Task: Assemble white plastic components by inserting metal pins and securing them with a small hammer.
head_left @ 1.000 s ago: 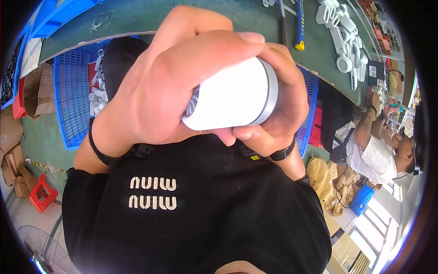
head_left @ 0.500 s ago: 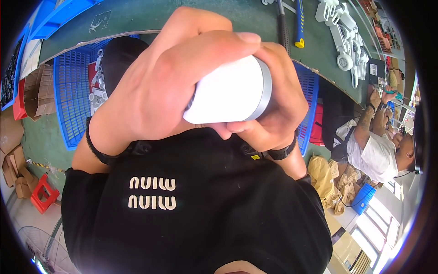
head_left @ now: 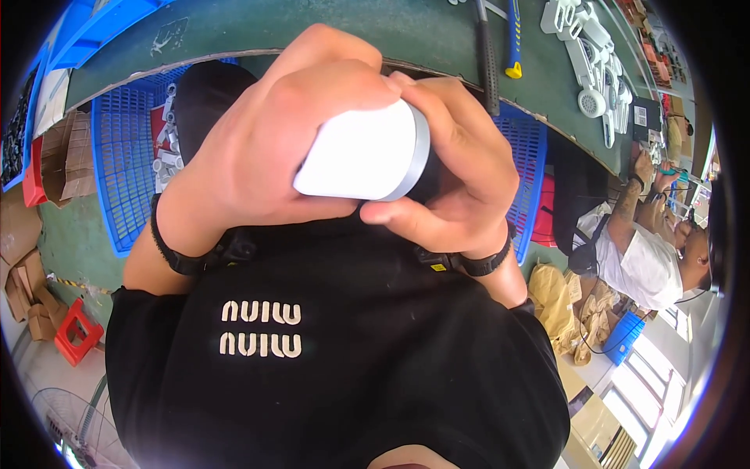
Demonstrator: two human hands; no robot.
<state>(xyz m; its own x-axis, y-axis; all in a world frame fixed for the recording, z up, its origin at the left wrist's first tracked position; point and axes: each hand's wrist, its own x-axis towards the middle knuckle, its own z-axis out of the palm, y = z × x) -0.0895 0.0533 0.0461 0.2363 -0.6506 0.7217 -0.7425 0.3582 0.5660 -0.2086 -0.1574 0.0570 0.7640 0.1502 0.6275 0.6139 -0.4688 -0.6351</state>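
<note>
A smooth white rounded housing [head_left: 359,152] with a silver-grey rim sits between my two hands, above my lap and in front of the table edge. My left hand [head_left: 269,148] wraps round its left side and top, fingers closed on it. Around the silver rim at the right curves my right hand [head_left: 473,168], with the thumb tip at the rim's lower edge and the fingertips at its upper edge. A dark gap shows between the rim and the right palm. The underside of the housing is hidden.
On the green table [head_left: 226,31] lie a dark-handled tool [head_left: 487,59], a blue-and-yellow handle [head_left: 513,47] and a pile of white parts [head_left: 598,70]. Blue baskets [head_left: 117,172] stand below. A co-worker [head_left: 641,262] sits at the right. A red stool [head_left: 78,332] stands at the left.
Both hands and the housing have shifted, the housing moving left. My right hand's fingers have slid along to the rim, and more space shows between its palm and the housing.
</note>
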